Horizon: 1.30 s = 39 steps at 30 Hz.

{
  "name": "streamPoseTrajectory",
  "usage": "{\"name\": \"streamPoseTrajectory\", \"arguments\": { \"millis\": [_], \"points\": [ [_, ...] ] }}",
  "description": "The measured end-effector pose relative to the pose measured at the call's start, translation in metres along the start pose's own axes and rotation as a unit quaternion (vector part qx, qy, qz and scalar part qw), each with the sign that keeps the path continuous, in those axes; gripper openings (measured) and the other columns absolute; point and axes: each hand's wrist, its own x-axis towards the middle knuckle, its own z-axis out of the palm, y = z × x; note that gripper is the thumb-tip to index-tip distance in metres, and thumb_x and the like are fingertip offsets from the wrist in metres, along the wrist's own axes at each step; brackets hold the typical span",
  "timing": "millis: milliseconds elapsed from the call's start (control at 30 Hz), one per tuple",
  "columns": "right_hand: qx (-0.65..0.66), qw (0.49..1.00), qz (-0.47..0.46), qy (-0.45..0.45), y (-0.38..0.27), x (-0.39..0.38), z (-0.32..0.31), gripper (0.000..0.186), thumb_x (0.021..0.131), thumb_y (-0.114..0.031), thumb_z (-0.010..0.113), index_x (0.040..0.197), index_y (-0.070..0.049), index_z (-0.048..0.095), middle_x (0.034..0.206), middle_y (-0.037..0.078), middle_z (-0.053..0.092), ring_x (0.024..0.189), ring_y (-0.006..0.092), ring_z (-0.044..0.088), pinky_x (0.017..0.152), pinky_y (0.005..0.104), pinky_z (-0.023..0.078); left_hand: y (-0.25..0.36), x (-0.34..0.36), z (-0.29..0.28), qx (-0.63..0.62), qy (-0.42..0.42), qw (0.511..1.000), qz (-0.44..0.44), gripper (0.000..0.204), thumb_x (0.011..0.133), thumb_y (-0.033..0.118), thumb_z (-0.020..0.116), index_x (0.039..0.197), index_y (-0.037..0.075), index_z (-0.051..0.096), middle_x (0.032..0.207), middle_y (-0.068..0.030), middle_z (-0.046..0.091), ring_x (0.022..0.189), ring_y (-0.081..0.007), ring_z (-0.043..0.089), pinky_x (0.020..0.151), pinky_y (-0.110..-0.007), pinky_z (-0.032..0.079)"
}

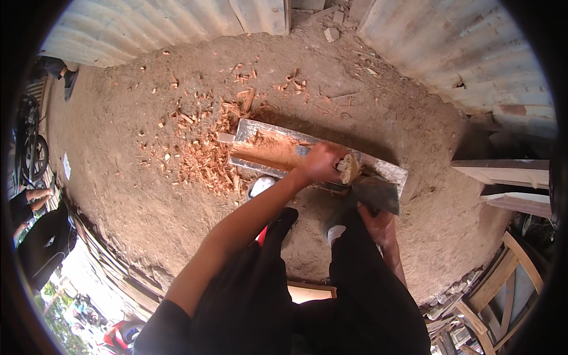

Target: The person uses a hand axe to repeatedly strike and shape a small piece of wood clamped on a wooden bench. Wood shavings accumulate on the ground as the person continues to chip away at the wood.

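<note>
Hollowed wooden block (269, 148) lies on the ground beneath your left hand (324, 163), wrapped round a chisel (302, 150); your right hand (378, 226), nearer you, grips a dark flat-bladed tool (377, 196).

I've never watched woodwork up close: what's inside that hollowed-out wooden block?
The wooden block shows rough reddish wood inside, with a grey blade beside the left hand. That hand covers part of the hollow, so what lies beneath cannot be seen.
</note>
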Motion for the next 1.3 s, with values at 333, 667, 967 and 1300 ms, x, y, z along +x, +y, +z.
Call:
{"name": "streamPoseTrajectory", "arguments": {
  "millis": [333,667,967,1300],
  "points": [
    [-0.026,0.999,-0.005,-0.025,-0.020,0.002,-0.005,0.027,0.092,-0.006,0.070,0.118,-0.002,0.071,0.119,0.016,0.070,0.112,0.0294,0.066,0.098,0.0395,0.050,0.006,-0.003,-0.015,-0.067,-0.043,0.996,0.034,0.035,0.065,0.025,0.082,0.092,0.007,0.072,0.079,-0.0158,0.071,0.074,-0.0367,0.071,0.068,-0.046,0.056],
    [-0.037,0.998,0.026,-0.033,-0.019,0.007,-0.005,0.028,0.090,-0.006,0.070,0.118,-0.003,0.072,0.120,0.016,0.070,0.116,0.0330,0.064,0.102,0.0408,0.048,0.006,-0.002,0.002,-0.018,-0.063,0.998,0.021,0.030,0.061,0.019,0.079,0.086,0.007,0.068,0.075,-0.0146,0.069,0.073,-0.0377,0.069,0.067,-0.048,0.055],
    [0.032,0.991,0.130,0.009,-0.008,0.002,-0.005,0.023,0.090,-0.006,0.070,0.112,-0.002,0.073,0.107,0.014,0.073,0.097,0.0250,0.069,0.084,0.0389,0.055,0.010,0.006,0.001,-0.055,-0.018,0.998,0.015,0.029,0.061,0.021,0.080,0.085,0.010,0.069,0.075,-0.0147,0.070,0.074,-0.0372,0.070,0.068,-0.048,0.056],
    [0.100,0.988,0.102,0.066,0.029,-0.005,0.006,0.022,0.092,-0.002,0.066,0.114,0.000,0.070,0.103,0.010,0.072,0.086,0.0178,0.068,0.074,0.0332,0.055,0.012,0.013,0.003,-0.045,-0.022,0.999,-0.007,0.033,0.064,0.022,0.079,0.093,0.009,0.074,0.079,-0.0157,0.072,0.078,-0.0378,0.071,0.072,-0.047,0.056]
  ]
}}
